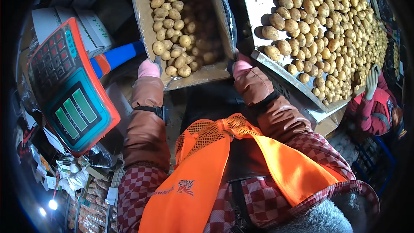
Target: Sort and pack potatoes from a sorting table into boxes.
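Note:
A cardboard box (200, 79) with a clear plastic lining stands in front of me at the top middle. Brown-yellow potatoes (172, 21) lie inside; its right half is in shadow. My left hand (149, 68), in a pink glove or cuff, grips the box at its near left corner. Likewise in pink, my right hand (242, 64) holds the near right corner. Both sets of fingers are partly hidden by the box sides.
Left of the box is a weighing scale (71, 90) with keypad and display, on a blue post (123, 55). A sorting table (284, 77) heaped with potatoes is at the right. Beyond it a co-worker's gloved hand (371, 82) shows. White cartons (88, 26) stand far left.

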Available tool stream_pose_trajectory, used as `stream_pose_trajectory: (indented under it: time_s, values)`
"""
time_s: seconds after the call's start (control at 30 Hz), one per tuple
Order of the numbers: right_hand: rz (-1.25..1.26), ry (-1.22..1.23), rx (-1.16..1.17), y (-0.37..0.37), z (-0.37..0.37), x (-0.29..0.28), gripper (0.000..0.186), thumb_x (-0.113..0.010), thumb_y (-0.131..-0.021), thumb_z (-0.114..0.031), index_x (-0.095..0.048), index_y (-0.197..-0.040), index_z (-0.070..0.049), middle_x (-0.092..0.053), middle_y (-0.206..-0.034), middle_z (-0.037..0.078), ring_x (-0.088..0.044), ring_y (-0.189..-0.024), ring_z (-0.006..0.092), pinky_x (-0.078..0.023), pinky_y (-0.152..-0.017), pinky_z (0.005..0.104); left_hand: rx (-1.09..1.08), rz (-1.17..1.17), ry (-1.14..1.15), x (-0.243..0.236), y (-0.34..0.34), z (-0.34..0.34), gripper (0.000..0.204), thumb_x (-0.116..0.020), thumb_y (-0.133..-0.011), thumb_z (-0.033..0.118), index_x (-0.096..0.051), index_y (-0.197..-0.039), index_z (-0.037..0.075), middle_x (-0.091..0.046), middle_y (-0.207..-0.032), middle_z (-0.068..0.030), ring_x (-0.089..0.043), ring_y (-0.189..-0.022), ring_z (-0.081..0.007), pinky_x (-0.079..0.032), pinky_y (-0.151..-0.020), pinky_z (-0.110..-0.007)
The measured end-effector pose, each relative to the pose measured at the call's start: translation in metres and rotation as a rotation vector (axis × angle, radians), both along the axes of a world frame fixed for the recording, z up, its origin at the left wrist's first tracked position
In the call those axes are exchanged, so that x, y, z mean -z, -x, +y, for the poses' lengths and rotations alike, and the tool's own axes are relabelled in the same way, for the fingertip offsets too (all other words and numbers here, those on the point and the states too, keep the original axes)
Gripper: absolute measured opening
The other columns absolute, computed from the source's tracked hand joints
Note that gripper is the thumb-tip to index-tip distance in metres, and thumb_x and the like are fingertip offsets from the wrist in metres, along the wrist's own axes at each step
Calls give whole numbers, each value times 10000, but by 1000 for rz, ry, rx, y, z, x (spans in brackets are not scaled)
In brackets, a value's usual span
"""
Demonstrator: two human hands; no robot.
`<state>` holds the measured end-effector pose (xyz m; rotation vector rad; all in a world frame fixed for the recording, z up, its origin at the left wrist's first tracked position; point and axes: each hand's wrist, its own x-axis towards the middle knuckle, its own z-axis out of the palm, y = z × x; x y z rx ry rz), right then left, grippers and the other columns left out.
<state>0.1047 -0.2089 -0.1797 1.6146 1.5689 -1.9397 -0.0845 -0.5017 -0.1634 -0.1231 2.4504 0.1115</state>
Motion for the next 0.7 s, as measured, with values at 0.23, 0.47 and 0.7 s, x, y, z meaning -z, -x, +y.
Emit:
stream_pose_trajectory:
  time_s: [0.23,0.47,0.7]
  values:
    - [-14,-293,-437,-11,15,-44,383,-590,-931,-121,-595,-1314,-123,-695,-1100,102,-632,-1020,195,-471,-931,357,-49,-25,91,-47,-3,51,559,-560,-902,581,-702,-1099,78,-671,-1108,-235,-614,-1091,-417,-499,-917,-483]
    - [-125,-624,-848,-70,53,-85,376,-593,-928,-130,-595,-1303,-121,-694,-1091,108,-633,-1013,208,-474,-922,364,-3,-51,104,-56,-47,92,495,-530,-925,530,-700,-1134,115,-673,-1131,-212,-640,-1057,-404,-513,-914,-476]
    - [-134,-620,-921,-79,55,-91,369,-596,-924,-138,-595,-1292,-119,-693,-1082,115,-634,-1006,220,-476,-913,372,365,775,-52,-52,-66,103,824,-696,-793,515,-397,-1475,162,-476,-1419,-131,-369,-1356,-375,-282,-1086,-608]
